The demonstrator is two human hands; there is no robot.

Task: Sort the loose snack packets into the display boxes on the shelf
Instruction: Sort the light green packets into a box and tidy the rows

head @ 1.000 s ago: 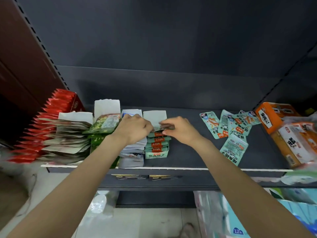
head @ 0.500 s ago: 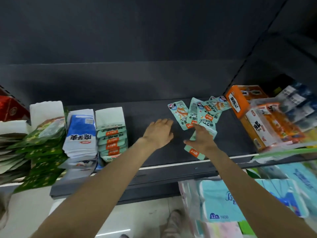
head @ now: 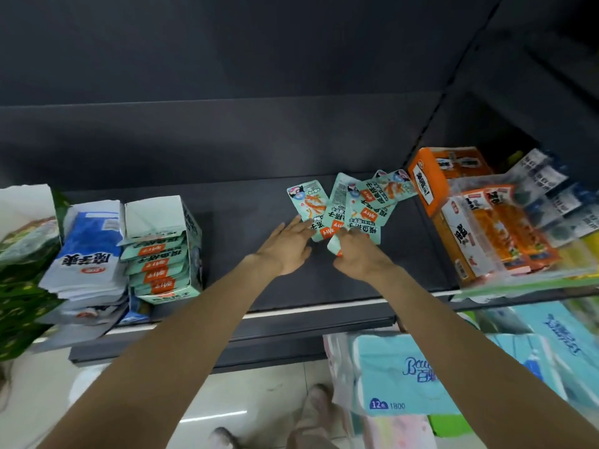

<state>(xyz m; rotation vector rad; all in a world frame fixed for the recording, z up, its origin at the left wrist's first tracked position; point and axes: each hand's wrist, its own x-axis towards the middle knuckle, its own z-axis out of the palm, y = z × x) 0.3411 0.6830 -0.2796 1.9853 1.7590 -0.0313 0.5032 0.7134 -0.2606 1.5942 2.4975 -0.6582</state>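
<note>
Nearest the shelf's (head: pixel 324 280) front edge, the person's two hands work side by side at its middle. The left hand (head: pixel 287 247) lies flat with fingers spread, its tips touching the nearest of the loose mint-green packets (head: pixel 351 207). The right hand (head: pixel 359 254) is curled, its grip closed on the lower end of one or two of these packets. Further back, the rest of the loose pile fans out toward the right rear, just beside an orange carton (head: pixel 431 179). At the left, the mint-green display box (head: pixel 162 251) already holds a stack of matching packets and stands well apart from the pile. Judging from this, sorting is partly done: several packets remain to be carried across.
</note>
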